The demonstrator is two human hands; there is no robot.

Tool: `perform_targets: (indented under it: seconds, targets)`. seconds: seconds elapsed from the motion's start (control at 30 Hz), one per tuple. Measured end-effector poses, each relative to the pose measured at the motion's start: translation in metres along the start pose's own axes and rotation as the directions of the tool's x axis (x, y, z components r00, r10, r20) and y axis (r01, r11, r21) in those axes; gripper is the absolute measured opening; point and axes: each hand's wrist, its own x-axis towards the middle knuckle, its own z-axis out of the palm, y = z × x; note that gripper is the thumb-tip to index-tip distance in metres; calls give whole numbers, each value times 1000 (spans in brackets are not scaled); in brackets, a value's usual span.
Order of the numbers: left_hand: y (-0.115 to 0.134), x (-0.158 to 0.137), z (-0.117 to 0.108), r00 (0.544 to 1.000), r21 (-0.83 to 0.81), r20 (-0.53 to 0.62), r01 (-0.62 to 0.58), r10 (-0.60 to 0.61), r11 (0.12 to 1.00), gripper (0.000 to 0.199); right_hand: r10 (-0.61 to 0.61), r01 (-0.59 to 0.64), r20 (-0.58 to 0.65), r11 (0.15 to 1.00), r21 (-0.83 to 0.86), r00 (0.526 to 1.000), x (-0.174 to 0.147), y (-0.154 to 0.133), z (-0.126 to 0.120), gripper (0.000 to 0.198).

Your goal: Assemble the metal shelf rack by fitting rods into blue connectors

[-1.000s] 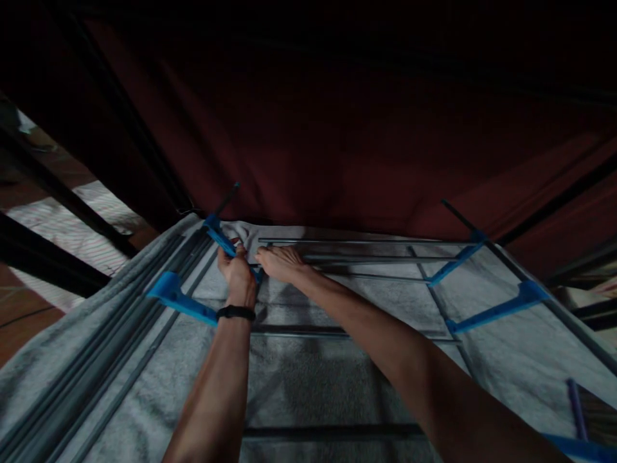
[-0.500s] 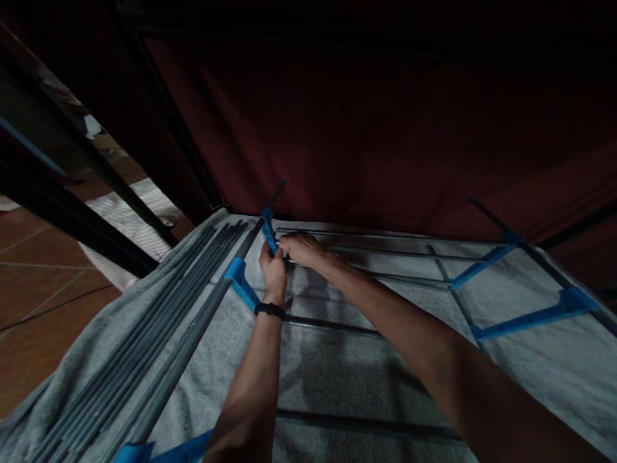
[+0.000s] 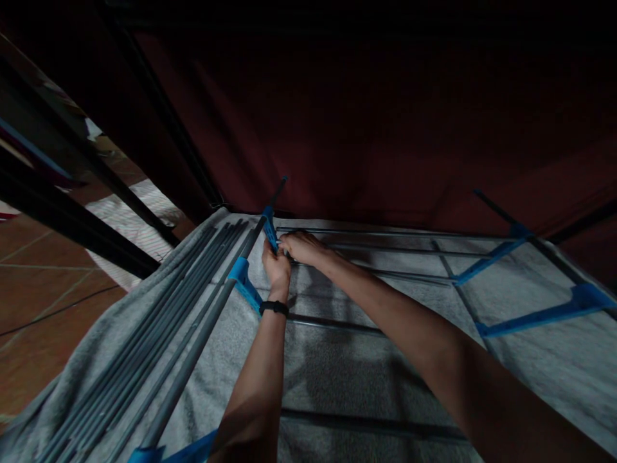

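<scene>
My left hand (image 3: 276, 265), with a dark band on its wrist, is closed around the lower end of a blue plastic bracket (image 3: 268, 225). That bracket sits on a long grey pole (image 3: 205, 334). Right beside it, my right hand (image 3: 303, 248) is pinched on the end of a thin grey tube (image 3: 409, 249) at the bracket's tip; the fingertips are partly hidden. Another blue bracket (image 3: 247, 286) is fixed on the same pole nearer to me. Across the frame, a blue bracket (image 3: 491, 262) and a longer blue bracket (image 3: 544, 314) hold the far ends of tubes.
Several loose grey tubes (image 3: 144, 341) lie in a bundle on the left of the grey blanket (image 3: 347, 373). Dark red cloth (image 3: 361, 141) hangs behind. A black metal frame post (image 3: 77, 218) stands at the left, above a tiled floor (image 3: 43, 289).
Both hands stay at the same bracket, with only a slight shift. The view has moved a little, so the frame's right side sits slightly farther right.
</scene>
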Motion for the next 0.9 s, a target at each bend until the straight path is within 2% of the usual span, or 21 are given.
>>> perform_targets:
  seconds: [0.33, 0.5, 0.63, 0.9]
  targets:
    - [7, -10, 8, 999, 124, -35, -5, 10, 992, 33, 2, -2, 1, 1000, -24, 1000, -2, 1, 2, 32]
    - [10, -14, 12, 997, 98, -82, 21, -13, 995, 24, 37, -37, 19, 999, -15, 999, 2, 0, 1, 34]
    - [9, -16, 13, 995, 60, -98, 26, -20, 998, 28, 58, -58, 18, 998, 9, 998, 5, -1, 1, 35]
    - [7, -15, 10, 997, 124, -82, 25, -15, 992, 32, 39, -39, 6, 999, 3, 999, 5, -1, 2, 36]
